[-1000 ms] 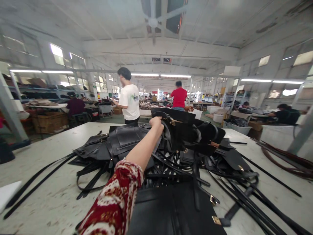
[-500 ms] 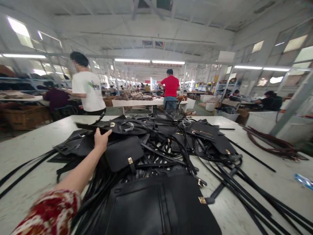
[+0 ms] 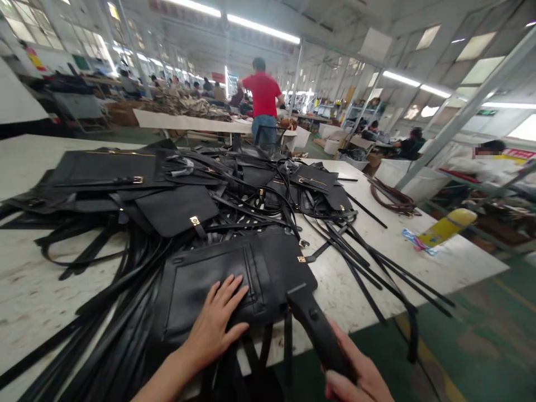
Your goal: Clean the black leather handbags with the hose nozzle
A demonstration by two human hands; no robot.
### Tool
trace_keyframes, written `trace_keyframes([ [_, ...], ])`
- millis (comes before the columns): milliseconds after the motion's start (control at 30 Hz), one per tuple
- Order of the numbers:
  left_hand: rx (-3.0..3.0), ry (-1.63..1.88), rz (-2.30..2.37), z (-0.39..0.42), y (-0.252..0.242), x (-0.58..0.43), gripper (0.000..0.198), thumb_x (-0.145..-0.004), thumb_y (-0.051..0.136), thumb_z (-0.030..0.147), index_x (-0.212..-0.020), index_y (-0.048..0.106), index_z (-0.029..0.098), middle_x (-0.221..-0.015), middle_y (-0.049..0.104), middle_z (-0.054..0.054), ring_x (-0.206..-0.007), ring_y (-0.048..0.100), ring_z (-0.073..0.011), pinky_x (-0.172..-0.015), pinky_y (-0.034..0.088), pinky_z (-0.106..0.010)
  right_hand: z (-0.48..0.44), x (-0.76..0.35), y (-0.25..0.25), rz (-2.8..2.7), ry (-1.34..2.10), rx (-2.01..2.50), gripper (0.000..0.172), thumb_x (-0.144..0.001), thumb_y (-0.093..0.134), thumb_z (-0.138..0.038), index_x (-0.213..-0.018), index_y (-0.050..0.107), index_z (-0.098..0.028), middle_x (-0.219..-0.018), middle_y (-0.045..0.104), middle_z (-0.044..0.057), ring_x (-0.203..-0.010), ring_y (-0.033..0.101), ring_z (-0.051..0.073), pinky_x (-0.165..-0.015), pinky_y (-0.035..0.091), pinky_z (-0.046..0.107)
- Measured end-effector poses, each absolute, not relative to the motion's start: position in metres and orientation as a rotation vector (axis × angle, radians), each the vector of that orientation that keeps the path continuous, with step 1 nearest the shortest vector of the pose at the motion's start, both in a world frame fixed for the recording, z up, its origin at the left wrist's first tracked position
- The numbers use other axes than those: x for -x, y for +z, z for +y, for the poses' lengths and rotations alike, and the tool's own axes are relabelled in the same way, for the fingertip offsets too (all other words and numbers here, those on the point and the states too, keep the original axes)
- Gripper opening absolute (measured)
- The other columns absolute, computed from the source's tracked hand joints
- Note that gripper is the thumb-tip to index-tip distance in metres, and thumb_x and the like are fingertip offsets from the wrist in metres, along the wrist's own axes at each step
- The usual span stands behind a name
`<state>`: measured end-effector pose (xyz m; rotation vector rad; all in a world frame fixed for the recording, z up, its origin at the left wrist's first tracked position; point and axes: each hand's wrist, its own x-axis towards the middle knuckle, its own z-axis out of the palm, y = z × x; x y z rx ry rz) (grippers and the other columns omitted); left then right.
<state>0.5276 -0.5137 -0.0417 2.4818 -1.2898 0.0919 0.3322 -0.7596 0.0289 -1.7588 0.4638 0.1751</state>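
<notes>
The black bag [image 3: 184, 285] looks like smooth leather with a soft sheen; its clasp [image 3: 301, 259] is shiny gold-toned metal. The handheld tool [image 3: 312, 315] appears to be dark, mostly matt plastic. Leather-like straps [image 3: 364, 262] look smooth and faintly glossy. The table [image 3: 335, 290] has a pale, hard, smooth top, stained and scuffed. The yellow bottle [image 3: 450, 226] is glossy, and the small packet [image 3: 412, 239] looks like shiny film.

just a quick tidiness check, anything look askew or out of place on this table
Yes: some black straps dangle past the near edge of the table, looking untidy beside the neatly flat nearest bag.
</notes>
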Motion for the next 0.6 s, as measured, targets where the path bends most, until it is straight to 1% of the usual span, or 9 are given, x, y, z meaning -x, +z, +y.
trace_keyframes([
  [67, -2.5, 0.144, -1.251, -0.518, -0.046, -0.523, 0.065, -0.079, 0.049, 0.041, -0.137, 0.025, 0.024, -0.144, 0.028, -0.008, -0.132, 0.021, -0.027, -0.105, 0.019, -0.051, -0.758, -0.342, 0.046, 0.333, 0.282, 1.76, 0.073, -0.072, 0.052, -0.03, -0.138, 0.024, -0.019, -0.063, 0.058, 0.0, -0.053, 0.057, 0.017, -0.048, 0.045, 0.024],
  [167, -2.505, 0.184, -1.188, -0.52, -0.051, -0.521, 0.072, -0.076, 0.053, 0.038, -0.138, 0.021, 0.02, -0.144, 0.027, -0.008, -0.132, 0.02, -0.0256, -0.106, 0.02, -0.048, -0.745, -0.362, 0.06, 0.299, 0.385, 1.729, 0.068, -0.071, 0.052, -0.021, -0.135, 0.03, -0.027, -0.062, 0.054, -0.004, -0.047, 0.053, 0.012, -0.042, 0.042, 0.02],
  [267, -2.478, 0.182, -1.144, -0.519, -0.054, -0.52, 0.079, -0.073, 0.056, 0.034, -0.139, 0.017, 0.019, -0.145, 0.025, -0.009, -0.132, 0.02, -0.0249, -0.106, 0.023, -0.046, -0.729, -0.381, 0.052, 0.287, 0.413, 1.764, 0.067, -0.068, 0.053, -0.016, -0.131, 0.036, -0.029, -0.062, 0.053, -0.006, -0.042, 0.048, 0.009, -0.037, 0.038, 0.017],
  [333, -2.449, 0.169, -1.134, -0.518, -0.055, -0.52, 0.082, -0.07, 0.058, 0.033, -0.14, 0.015, 0.019, -0.145, 0.023, -0.009, -0.133, 0.019, -0.0251, -0.106, 0.023, -0.046, -0.72, -0.392, 0.041, 0.273, 0.383, 1.795, 0.067, -0.067, 0.055, -0.015, -0.13, 0.039, -0.03, -0.063, 0.053, -0.006, -0.042, 0.048, 0.008, -0.038, 0.038, 0.016],
  [467, -2.386, 0.144, -1.125, -0.518, -0.058, -0.518, 0.088, -0.068, 0.06, 0.034, -0.14, 0.013, 0.019, -0.145, 0.022, -0.012, -0.132, 0.019, -0.0268, -0.106, 0.022, -0.047, -0.704, -0.418, 0.025, 0.217, 0.224, 1.792, 0.064, -0.068, 0.057, -0.017, -0.129, 0.04, -0.029, -0.07, 0.057, -0.004, -0.048, 0.051, 0.009, -0.042, 0.042, 0.018],
  [533, -2.365, 0.128, -1.071, -0.519, -0.057, -0.515, 0.094, -0.065, 0.063, 0.035, -0.14, 0.01, 0.015, -0.145, 0.02, -0.015, -0.133, 0.018, -0.0276, -0.106, 0.022, -0.048, -0.698, -0.433, 0.021, 0.196, 0.162, 1.796, 0.064, -0.069, 0.057, -0.019, -0.13, 0.04, -0.027, -0.069, 0.057, -0.004, -0.047, 0.051, 0.01, -0.042, 0.042, 0.019],
  [600, -2.341, 0.096, -1.046, -0.517, -0.052, -0.511, 0.096, -0.063, 0.065, 0.035, -0.14, 0.01, 0.014, -0.145, 0.02, -0.016, -0.133, 0.018, -0.0278, -0.106, 0.023, -0.048, -0.694, -0.447, 0.02, 0.207, 0.13, 1.807, 0.064, -0.07, 0.058, -0.023, -0.131, 0.038, -0.025, -0.068, 0.058, -0.003, -0.044, 0.051, 0.011, -0.04, 0.042, 0.021],
])
